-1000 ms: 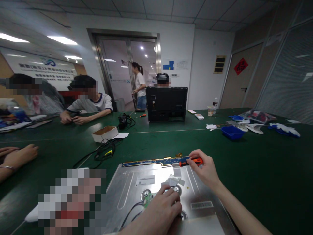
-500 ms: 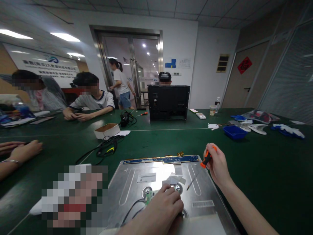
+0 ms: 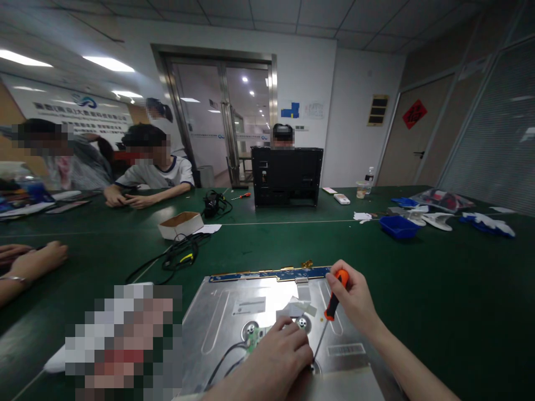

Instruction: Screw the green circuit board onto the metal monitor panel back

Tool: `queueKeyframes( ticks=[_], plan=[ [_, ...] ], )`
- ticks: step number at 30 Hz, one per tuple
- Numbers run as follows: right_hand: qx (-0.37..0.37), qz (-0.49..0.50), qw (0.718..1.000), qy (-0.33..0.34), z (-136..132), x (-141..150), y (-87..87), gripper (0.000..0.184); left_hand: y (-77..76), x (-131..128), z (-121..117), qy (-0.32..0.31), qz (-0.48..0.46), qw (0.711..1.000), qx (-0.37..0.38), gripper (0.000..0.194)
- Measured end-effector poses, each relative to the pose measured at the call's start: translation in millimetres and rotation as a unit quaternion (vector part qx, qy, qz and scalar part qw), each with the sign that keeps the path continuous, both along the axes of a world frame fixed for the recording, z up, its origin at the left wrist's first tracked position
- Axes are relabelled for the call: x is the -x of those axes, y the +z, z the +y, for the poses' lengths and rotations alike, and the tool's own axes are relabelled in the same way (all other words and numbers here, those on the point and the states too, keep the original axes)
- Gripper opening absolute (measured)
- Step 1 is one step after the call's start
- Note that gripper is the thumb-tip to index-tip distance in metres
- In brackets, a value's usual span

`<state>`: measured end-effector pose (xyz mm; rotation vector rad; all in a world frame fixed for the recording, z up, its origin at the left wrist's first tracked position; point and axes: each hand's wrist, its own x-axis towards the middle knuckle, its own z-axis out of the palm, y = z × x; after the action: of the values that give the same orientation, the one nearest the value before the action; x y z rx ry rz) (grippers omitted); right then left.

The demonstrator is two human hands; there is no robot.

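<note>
A silver metal panel lies flat on the green table in front of me, with a blue circuit strip along its far edge. My left hand rests curled on the panel's lower middle, over a small green board with black wires; what its fingers hold is hidden. My right hand grips an orange-and-black screwdriver nearly upright, its thin shaft slanting down toward a round boss near my left hand. Pieces of grey tape lie on the panel between the hands.
Black cables and a small open cardboard box lie beyond the panel to the left. A black monitor casing stands mid-table, a blue tray at right. Other people sit at far left; someone's hands rest at the left edge.
My right hand lifted the screwdriver off the blue strip, swung it upright and brought it in over the panel toward my left hand. A person by the door walked left.
</note>
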<state>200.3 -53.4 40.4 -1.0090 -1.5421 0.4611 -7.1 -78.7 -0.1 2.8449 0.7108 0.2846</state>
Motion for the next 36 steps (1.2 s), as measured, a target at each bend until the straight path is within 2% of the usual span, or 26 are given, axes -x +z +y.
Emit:
queueKeyframes(
  ticks=[6,15,22,29,36],
  plan=[
    [-0.084,-0.061,0.994,0.016,-14.7,6.0,2.9,0.026,0.0,-0.4,-3.9,0.018,-0.030,0.999,0.008,0.008],
    [-0.147,-0.102,0.983,0.034,-27.6,12.8,2.9,0.021,3.2,-0.9,-3.3,0.013,-0.024,0.999,0.019,0.013],
    [-0.159,-0.143,0.977,0.017,-26.7,10.8,3.6,0.022,3.5,-3.4,-5.1,0.022,-0.021,0.999,0.013,0.005],
    [-0.174,-0.167,0.970,0.016,-27.8,9.2,4.4,0.018,5.2,-4.4,-6.1,0.030,-0.023,0.999,0.019,0.006],
    [-0.176,-0.158,0.972,0.004,-27.9,12.5,-3.7,0.022,5.2,-3.9,-6.4,0.029,-0.030,0.999,0.024,0.002]
  ],
)
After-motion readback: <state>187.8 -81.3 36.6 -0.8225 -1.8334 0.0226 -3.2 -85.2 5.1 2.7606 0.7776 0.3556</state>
